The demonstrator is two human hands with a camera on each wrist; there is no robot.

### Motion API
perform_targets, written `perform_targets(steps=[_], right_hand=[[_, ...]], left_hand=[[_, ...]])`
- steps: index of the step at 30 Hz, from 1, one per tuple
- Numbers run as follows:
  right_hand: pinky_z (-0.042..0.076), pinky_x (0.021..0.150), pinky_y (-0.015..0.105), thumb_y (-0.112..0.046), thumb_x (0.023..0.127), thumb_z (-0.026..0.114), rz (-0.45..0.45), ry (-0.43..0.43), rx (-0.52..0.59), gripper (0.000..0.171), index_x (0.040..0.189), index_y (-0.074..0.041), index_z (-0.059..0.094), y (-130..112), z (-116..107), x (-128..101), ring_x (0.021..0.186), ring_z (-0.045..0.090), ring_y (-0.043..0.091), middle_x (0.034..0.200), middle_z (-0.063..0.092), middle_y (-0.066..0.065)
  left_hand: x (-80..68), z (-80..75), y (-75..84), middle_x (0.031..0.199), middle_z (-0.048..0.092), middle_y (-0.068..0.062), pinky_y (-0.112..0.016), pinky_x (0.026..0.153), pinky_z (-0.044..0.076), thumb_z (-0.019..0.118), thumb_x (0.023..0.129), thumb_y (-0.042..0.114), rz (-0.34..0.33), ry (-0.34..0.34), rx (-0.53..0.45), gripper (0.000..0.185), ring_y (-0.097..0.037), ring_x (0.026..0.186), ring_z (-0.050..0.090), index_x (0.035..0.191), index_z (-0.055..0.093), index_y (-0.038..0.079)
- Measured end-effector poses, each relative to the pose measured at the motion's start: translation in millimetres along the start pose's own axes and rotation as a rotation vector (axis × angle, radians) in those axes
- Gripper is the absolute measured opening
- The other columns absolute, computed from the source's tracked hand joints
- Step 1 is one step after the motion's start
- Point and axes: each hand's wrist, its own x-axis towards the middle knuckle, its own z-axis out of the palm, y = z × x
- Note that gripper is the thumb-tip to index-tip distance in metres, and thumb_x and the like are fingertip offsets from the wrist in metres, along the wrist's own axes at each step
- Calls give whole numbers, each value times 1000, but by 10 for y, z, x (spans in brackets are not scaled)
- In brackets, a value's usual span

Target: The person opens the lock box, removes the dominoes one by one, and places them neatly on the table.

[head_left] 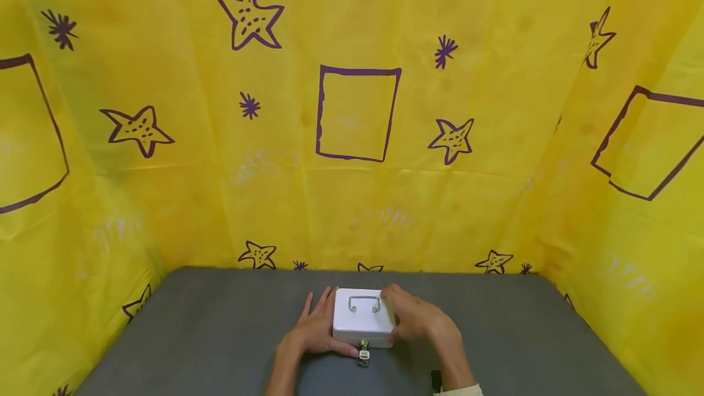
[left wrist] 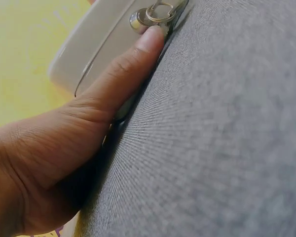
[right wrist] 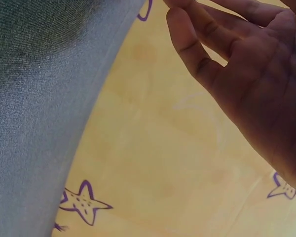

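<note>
A small white cash box stands on the grey table, its lid down and a folding wire handle on top. Keys on a ring hang from the lock at its front. My left hand rests against the left side, fingers straight and spread toward the back. Its thumb lies along the front, with the tip right by the lock. At the right side, my right hand grips the box, fingers at the back corner and thumb low near the front. The right wrist view leaves the box out of frame.
The grey table spreads to both sides of the box. Yellow cloth printed with purple stars and squares hangs behind it and along the left and right. A pale sleeve and a dark wrist band show on the right arm.
</note>
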Motion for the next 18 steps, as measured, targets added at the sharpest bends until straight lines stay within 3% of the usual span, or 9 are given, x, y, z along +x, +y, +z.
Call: perform_targets(steps=[5,9,12,14,15,18], right_hand=[[49,77,27,-1,70,90,-30,1,16,60,121,-4,59,4,-8,-3,90,55,13,119,58,4],[49,79,28,-4,79,85,-67,-34,21,45,117,-5,60,42,-11,-9,94,56,16,122,58,9],[55,93,41,-11,89,79,-76,-52,17,34,117,-6,61,61,-30,-20,113,64,31,137,59,20],[54,103,55,-15,95,74,-88,-59,13,28,117,-7,61,71,-58,-24,128,61,45,147,54,29],[53,104,57,-16,97,71,-94,-58,13,24,117,-7,61,77,-76,-25,129,60,46,150,53,30],[56,95,48,-14,103,62,-112,-30,58,15,117,-8,62,98,-126,-13,112,67,38,133,65,25]], left_hand=[[23,38,-27,171,25,-25,-66,131,-4,91,64,67,-23,-9,15,142,-41,164,14,164,17,-2],[-42,-7,51,171,21,-29,-67,130,-4,91,69,60,-13,-44,25,139,-43,164,13,163,12,-4],[-54,-14,29,171,19,-31,-68,129,-5,88,70,64,9,-46,20,140,-43,163,11,164,9,-4],[-37,-3,-10,171,19,-30,-66,129,-7,87,70,67,12,-43,11,141,-42,164,9,164,8,-2],[-21,7,-35,171,20,-29,-66,129,-7,86,69,68,14,-40,13,142,-43,164,9,164,8,-1],[30,41,-106,173,19,-25,-63,130,-10,86,69,70,6,-36,9,142,-40,165,8,166,8,2]])
